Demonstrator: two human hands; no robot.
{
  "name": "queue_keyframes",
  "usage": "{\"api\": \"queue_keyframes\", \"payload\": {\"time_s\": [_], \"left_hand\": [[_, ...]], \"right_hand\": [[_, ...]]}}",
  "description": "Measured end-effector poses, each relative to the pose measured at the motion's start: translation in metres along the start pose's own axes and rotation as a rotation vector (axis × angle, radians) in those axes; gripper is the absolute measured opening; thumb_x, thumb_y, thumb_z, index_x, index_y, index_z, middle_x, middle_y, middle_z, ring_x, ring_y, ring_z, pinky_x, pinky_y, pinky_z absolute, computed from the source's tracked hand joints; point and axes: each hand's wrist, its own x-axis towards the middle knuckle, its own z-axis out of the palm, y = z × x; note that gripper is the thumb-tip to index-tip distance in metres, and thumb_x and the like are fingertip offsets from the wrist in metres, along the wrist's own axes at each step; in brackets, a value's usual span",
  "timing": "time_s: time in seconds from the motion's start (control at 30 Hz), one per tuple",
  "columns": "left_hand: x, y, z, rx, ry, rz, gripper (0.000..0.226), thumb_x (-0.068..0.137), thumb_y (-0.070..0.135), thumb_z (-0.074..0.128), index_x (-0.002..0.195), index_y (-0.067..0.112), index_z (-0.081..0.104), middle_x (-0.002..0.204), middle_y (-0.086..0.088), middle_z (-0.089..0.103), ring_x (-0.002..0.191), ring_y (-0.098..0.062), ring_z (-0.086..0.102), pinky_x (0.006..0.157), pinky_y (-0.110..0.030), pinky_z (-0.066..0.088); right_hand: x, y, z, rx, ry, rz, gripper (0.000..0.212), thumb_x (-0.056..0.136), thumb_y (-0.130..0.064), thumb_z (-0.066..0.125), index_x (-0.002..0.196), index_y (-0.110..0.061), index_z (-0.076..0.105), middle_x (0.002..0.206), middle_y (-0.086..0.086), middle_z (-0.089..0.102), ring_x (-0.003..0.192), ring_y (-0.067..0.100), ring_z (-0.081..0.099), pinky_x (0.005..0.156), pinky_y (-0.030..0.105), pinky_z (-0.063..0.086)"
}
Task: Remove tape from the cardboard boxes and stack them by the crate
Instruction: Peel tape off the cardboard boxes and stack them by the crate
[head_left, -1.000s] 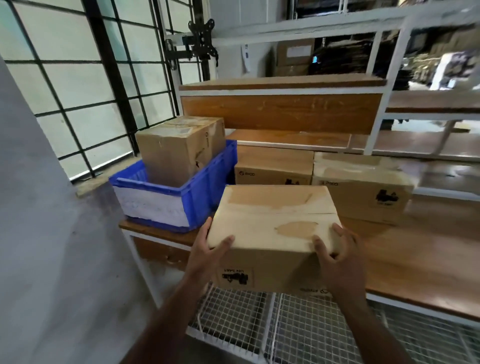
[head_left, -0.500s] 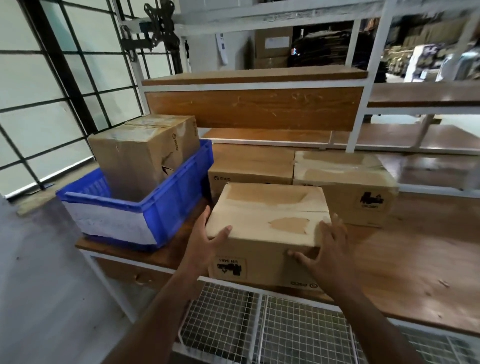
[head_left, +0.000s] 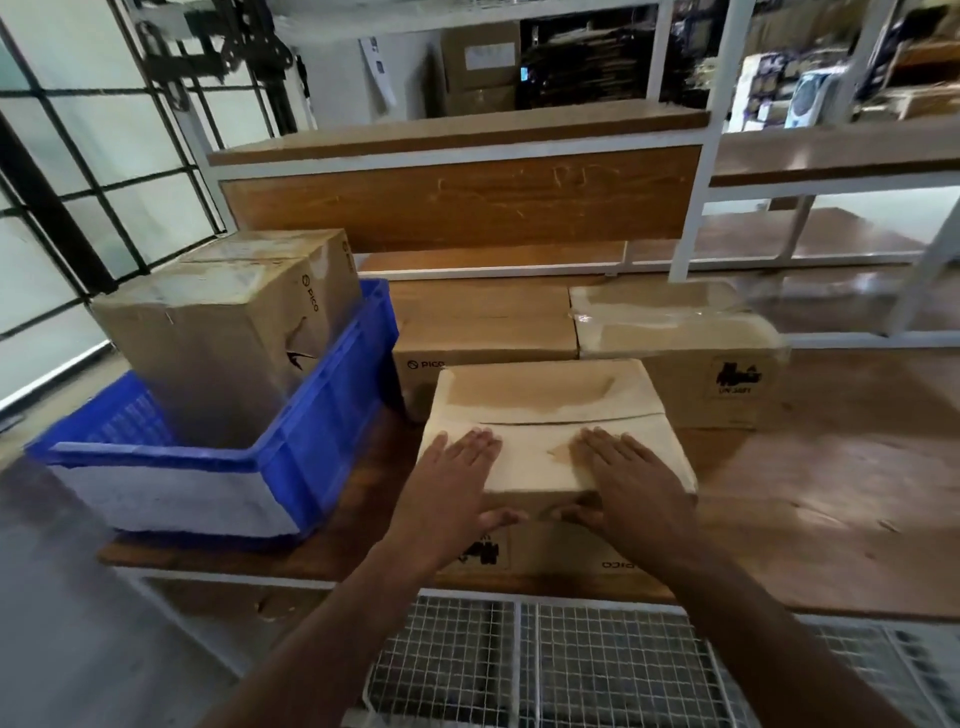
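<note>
A person's two hands rest flat on top of a cardboard box (head_left: 556, 415) that sits at the near edge of a wooden table (head_left: 810, 519). The left hand (head_left: 457, 483) lies with straight fingers on the box's top and its thumb down over the front face. The right hand (head_left: 623, 483) lies the same way beside it, fingers spread flat, thumb over the front edge. Half a second ago both hands held the box by its sides and front; now they have moved onto the top, palms down, gripping nothing. The box has been pushed further onto the table.

Just left of it stands a blue crate (head_left: 291, 457) with a tall cardboard box (head_left: 228, 332) standing inside. Behind the near box, two more boxes sit side by side: a plain one (head_left: 483, 322) next to the crate, and one still covered with clear tape (head_left: 675, 327) to its right. A wire mesh shelf (head_left: 571, 665) runs under the table edge.
</note>
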Motion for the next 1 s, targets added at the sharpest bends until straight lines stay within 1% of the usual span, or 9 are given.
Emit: {"api": "queue_keyframes", "payload": {"time_s": [0.23,0.37,0.43,0.47,0.53,0.63,0.77,0.87,1.0], "left_hand": [[-0.001,-0.001,0.002,-0.015,-0.005,0.007,0.104,0.082,0.08,0.014,0.161,0.013,0.01,0.169,-0.004,0.01,0.155,-0.015,0.005,0.126,-0.044,0.004],[0.001,-0.004,-0.001,-0.102,0.044,0.008,0.094,0.089,0.081,0.021,0.157,0.017,0.026,0.164,-0.002,0.028,0.151,-0.014,0.023,0.125,-0.04,0.014],[0.005,-0.006,-0.008,-0.208,0.114,-0.028,0.089,0.09,0.082,0.011,0.144,0.022,0.048,0.149,0.002,0.051,0.136,-0.012,0.044,0.115,-0.036,0.03],[0.011,-0.007,-0.011,-0.228,0.141,-0.037,0.085,0.091,0.08,0.009,0.135,0.024,0.055,0.138,0.005,0.057,0.126,-0.011,0.05,0.106,-0.035,0.035],[0.028,-0.01,-0.013,-0.205,0.181,-0.052,0.069,0.096,0.073,0.02,0.13,0.025,0.057,0.127,0.005,0.058,0.117,-0.013,0.05,0.099,-0.035,0.038],[0.056,-0.011,-0.012,-0.183,0.165,-0.097,0.061,0.099,0.063,0.039,0.146,0.023,0.043,0.14,0.0,0.047,0.13,-0.02,0.041,0.109,-0.04,0.036],[0.075,-0.014,0.001,-0.186,-0.006,-0.04,0.068,0.103,0.059,0.027,0.16,0.022,0.02,0.168,0.002,0.012,0.154,-0.017,0.008,0.125,-0.047,0.01],[0.081,-0.018,0.007,-0.164,-0.07,-0.027,0.069,0.104,0.059,0.022,0.161,0.021,0.019,0.169,0.005,0.012,0.155,-0.011,0.007,0.126,-0.046,0.005],[0.087,-0.017,0.002,-0.178,0.017,-0.067,0.063,0.101,0.06,0.031,0.155,0.027,0.035,0.163,0.008,0.029,0.15,-0.011,0.022,0.122,-0.043,0.016]], "right_hand": [[-0.001,-0.002,0.006,-0.038,0.05,0.007,0.087,0.089,-0.072,0.039,0.155,-0.015,0.027,0.161,0.004,0.025,0.149,0.015,0.023,0.116,0.029,0.0],[-0.001,-0.002,0.002,-0.002,0.011,0.019,0.084,0.087,-0.073,0.043,0.152,-0.021,0.033,0.159,-0.001,0.032,0.145,0.012,0.03,0.118,0.029,0.009],[0.004,-0.002,-0.008,0.093,0.021,0.076,0.075,0.085,-0.079,0.039,0.141,-0.03,0.048,0.146,-0.006,0.05,0.131,0.01,0.047,0.111,0.031,0.031],[0.011,-0.001,-0.016,0.146,0.041,0.115,0.072,0.084,-0.082,0.03,0.129,-0.032,0.058,0.13,-0.009,0.062,0.114,0.008,0.056,0.099,0.03,0.042],[0.031,0.002,-0.026,0.17,0.057,0.156,0.071,0.084,-0.082,0.026,0.111,-0.03,0.066,0.104,-0.009,0.066,0.091,0.007,0.057,0.081,0.029,0.048],[0.055,0.005,-0.018,0.045,0.067,0.147,0.064,0.091,-0.069,0.042,0.137,-0.027,0.048,0.136,-0.002,0.051,0.126,0.016,0.042,0.105,0.04,0.034],[0.065,0.014,-0.004,0.038,-0.101,0.102,0.079,0.097,-0.066,0.026,0.157,-0.017,0.014,0.165,0.001,0.011,0.151,0.015,0.003,0.122,0.044,0.002],[0.07,0.018,-0.002,0.049,-0.174,0.102,0.081,0.098,-0.067,0.022,0.157,-0.013,0.013,0.166,0.001,0.009,0.152,0.012,0.004,0.123,0.039,0.002],[0.077,0.023,-0.008,0.056,-0.132,0.097,0.073,0.098,-0.064,0.031,0.154,-0.017,0.028,0.162,0.0,0.025,0.148,0.013,0.02,0.12,0.033,0.013]]}}
